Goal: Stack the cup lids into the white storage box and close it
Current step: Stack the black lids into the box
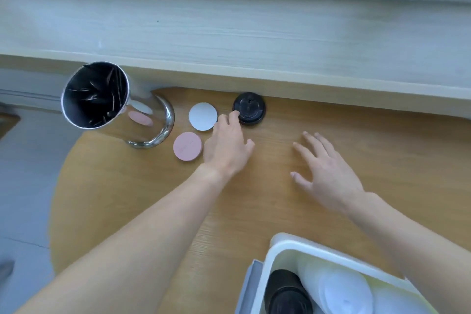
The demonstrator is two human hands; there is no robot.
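Lids lay loose on the round wooden counter point(254, 211): a black domed plastic cup lid point(251, 109) just past the left hand's point(228, 146) fingertips, a flat white round lid point(203, 116) just to the left of those fingers, and a flat pink round lid point(188, 146) beside the back of that hand. The left hand's fingers point(233, 117) were stretched forward and slightly parted, the tips touching or nearly touching the black lid's near edge; I could not tell whether they had any hold on it. The right hand point(323, 173) hovered well to the right with fingers spread, holding nothing, clearly the farther hand from every loose lid. Being round, the lids offered no long axis to line up with. Behind both wrists stood the white plastic storage box point(275, 252), open, with white lids and a dark one already inside. A shiny steel cylinder bin point(142, 120) stood left of the lids.
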